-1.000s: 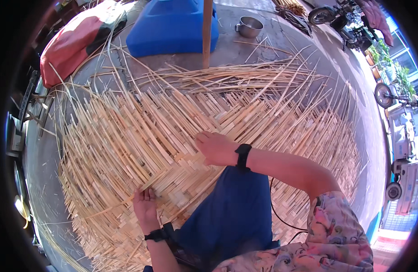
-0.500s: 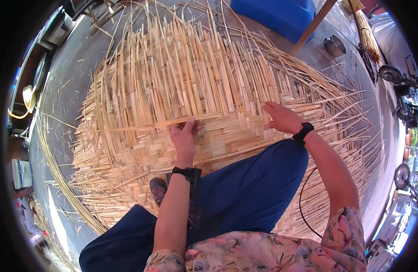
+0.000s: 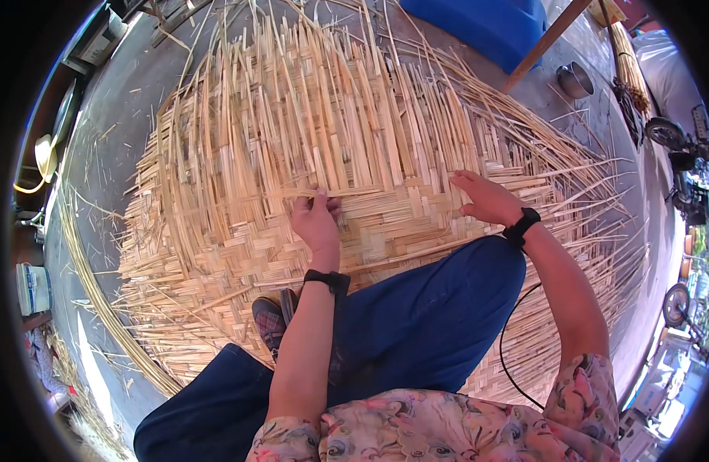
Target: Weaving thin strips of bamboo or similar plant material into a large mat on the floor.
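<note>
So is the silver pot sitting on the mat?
No, the pot sits on the grey floor, off to the upper right beyond the edge of the mat.

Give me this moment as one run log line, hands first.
left hand: thumb at pale strip, grip unclear | right hand: palm down, thumb apart, at woven mat | nearby: blue object, metal pot

Mat (image 3: 385, 227): on floor (image 3: 100, 169), under my left hand (image 3: 316, 225) and right hand (image 3: 489, 202).
Strip bundle (image 3: 96, 289): on floor, left of mat.
Pot (image 3: 575, 80): beyond mat, to my right.
</note>
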A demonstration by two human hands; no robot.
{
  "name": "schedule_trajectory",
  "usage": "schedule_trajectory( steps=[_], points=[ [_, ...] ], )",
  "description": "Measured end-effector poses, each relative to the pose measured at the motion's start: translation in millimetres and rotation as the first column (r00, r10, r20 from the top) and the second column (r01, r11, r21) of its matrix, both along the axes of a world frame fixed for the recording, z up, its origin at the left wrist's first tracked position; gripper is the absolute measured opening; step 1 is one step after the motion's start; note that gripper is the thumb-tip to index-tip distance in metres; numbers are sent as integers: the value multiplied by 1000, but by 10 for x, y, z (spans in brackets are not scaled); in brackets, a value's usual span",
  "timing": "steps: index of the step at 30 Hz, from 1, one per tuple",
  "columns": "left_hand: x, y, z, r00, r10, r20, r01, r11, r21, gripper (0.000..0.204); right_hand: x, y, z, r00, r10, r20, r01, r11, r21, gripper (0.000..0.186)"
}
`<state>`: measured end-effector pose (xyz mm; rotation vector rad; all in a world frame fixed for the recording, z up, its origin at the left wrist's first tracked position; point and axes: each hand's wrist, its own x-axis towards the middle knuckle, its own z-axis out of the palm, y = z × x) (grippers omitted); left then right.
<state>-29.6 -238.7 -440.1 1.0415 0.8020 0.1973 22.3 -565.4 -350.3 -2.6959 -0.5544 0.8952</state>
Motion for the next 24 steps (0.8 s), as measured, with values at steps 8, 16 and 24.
schedule_trajectory(
  steps=[8, 16, 24],
  points=[
    [-114, -50, 300, 999, -11, 36, 14, 996, -91, 15, 277, 287, 131, 989, 41, 143, -18, 987, -159, 41],
    [-86, -38, 270, 996, -84, -13, 83, 996, -29, 16, 883, 1059, -523, 950, -308, 51, 271, 895, 355, 34],
    [-54, 142, 153, 985, -131, -111, 118, 986, -120, 15, 912, 1115, -463, 833, -309, -459, 532, 676, 510, 38]
  ],
)
